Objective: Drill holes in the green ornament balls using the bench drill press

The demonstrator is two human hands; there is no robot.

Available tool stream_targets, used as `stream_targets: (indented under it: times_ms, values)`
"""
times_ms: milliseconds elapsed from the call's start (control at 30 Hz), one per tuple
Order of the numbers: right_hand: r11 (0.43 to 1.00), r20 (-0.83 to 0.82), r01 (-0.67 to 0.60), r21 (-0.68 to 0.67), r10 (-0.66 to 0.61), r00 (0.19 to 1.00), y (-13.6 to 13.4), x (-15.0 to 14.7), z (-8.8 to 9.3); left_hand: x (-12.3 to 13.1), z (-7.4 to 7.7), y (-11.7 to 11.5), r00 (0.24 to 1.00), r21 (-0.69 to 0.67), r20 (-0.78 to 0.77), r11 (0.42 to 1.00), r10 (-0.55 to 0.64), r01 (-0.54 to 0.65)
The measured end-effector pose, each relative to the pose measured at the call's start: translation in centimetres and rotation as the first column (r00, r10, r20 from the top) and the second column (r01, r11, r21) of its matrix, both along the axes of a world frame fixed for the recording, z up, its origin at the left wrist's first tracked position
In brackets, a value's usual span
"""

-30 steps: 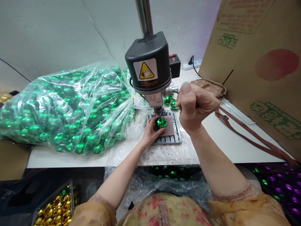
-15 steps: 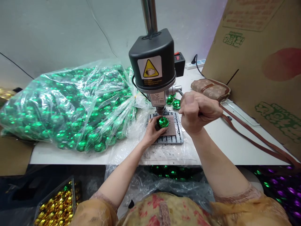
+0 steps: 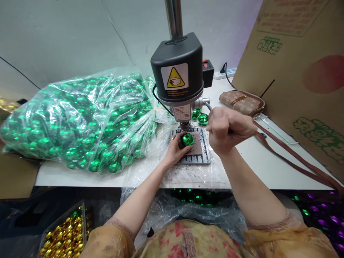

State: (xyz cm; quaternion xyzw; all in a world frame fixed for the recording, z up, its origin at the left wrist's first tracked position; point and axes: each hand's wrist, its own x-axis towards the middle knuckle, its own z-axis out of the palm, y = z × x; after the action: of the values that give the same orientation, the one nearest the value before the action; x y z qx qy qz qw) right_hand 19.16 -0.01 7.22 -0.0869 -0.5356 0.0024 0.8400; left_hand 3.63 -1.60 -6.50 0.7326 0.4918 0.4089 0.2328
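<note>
A black drill press [image 3: 177, 70] with a yellow hand-warning label stands over a slotted metal base plate [image 3: 205, 152]. Under its chuck, my left hand [image 3: 176, 148] grips a shiny green faceted ball [image 3: 187, 139] from the left, on a brownish pad [image 3: 198, 145] strewn with dark specks. My right hand [image 3: 228, 129] is closed in a fist round the press's lever [image 3: 207, 104], right of the drill; most of the lever's end is hidden by the fingers. Two more green balls [image 3: 202, 119] lie behind the plate, beside my right hand.
A large clear bag of green balls [image 3: 80, 122] fills the left of the white table [image 3: 80, 179]. On the right are a brown handbag [image 3: 240, 100] with a long strap and a tall cardboard box [image 3: 290, 79]. Gold balls [image 3: 64, 233] sit in a crate lower left.
The view has shifted slightly, so the drill press appears a little further right. Both hands keep their grips; the green ball looks slightly turned.
</note>
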Motion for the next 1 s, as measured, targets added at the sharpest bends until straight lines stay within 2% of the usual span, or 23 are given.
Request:
stream_targets:
  times_ms: [67,100,200,267,333,367,433,500,567,633,733,833,1000]
  values:
    - [0.996,-0.034,-0.01,-0.085,0.007,0.999,-0.3,-0.2,1.8,0.1,0.0,0.1,1.0,-0.03,0.025,1.0,0.008,-0.007]
    - [0.984,-0.043,-0.001,-0.177,-0.006,0.999,-0.4,-0.2,2.7,0.1,0.1,0.2,0.999,-0.046,0.044,0.999,0.022,-0.02]
    - [0.956,-0.034,-0.011,-0.293,0.0,0.999,-0.5,-0.1,4.8,0.2,0.5,-0.5,0.99,-0.067,0.105,0.994,0.099,-0.092]
    - [0.944,-0.014,-0.013,-0.329,0.009,1.0,-0.4,0.0,5.3,0.2,0.8,-2.1,0.982,-0.046,0.116,0.988,0.149,-0.145]
    - [0.939,-0.005,-0.025,-0.342,0.024,1.0,-0.4,0.1,5.3,0.1,1.1,-4.6,0.988,0.014,0.073,0.991,0.135,-0.137]
    - [0.941,-0.009,-0.036,-0.338,0.035,0.999,-0.4,0.1,5.2,0.1,1.1,-6.2,0.997,0.062,0.022,0.995,0.081,-0.082]
    - [0.944,-0.014,-0.046,-0.327,0.044,0.999,-0.3,0.2,5.0,0.2,0.6,-9.3,0.983,0.191,-0.143,0.971,-0.119,0.145]
    - [0.947,-0.013,-0.031,-0.318,0.028,1.0,-0.2,0.1,4.9,0.3,-0.5,-12.0,0.887,0.286,-0.356,0.869,-0.294,0.403]
    - [0.952,-0.017,-0.018,-0.305,0.014,1.0,-0.1,0.1,4.9,0.4,-2.0,-13.9,0.773,0.318,-0.539,0.769,-0.334,0.554]
    - [0.955,-0.018,-0.016,-0.295,0.011,1.0,0.0,0.1,4.8,0.2,-3.5,-14.9,0.704,0.324,-0.65,0.734,-0.285,0.597]
    - [0.956,-0.013,-0.002,-0.294,-0.002,1.0,0.0,0.1,4.7,-0.5,-5.0,-15.4,0.657,0.305,-0.717,0.741,-0.235,0.599]
    - [0.958,-0.03,-0.008,-0.286,0.0,1.0,0.1,0.1,4.6,-1.2,-5.7,-15.5,0.614,0.256,-0.745,0.738,-0.261,0.624]
    - [0.968,-0.065,-0.036,-0.249,0.02,0.998,0.6,0.2,4.2,-1.4,-5.9,-15.3,0.603,0.175,-0.71,0.739,-0.363,0.651]
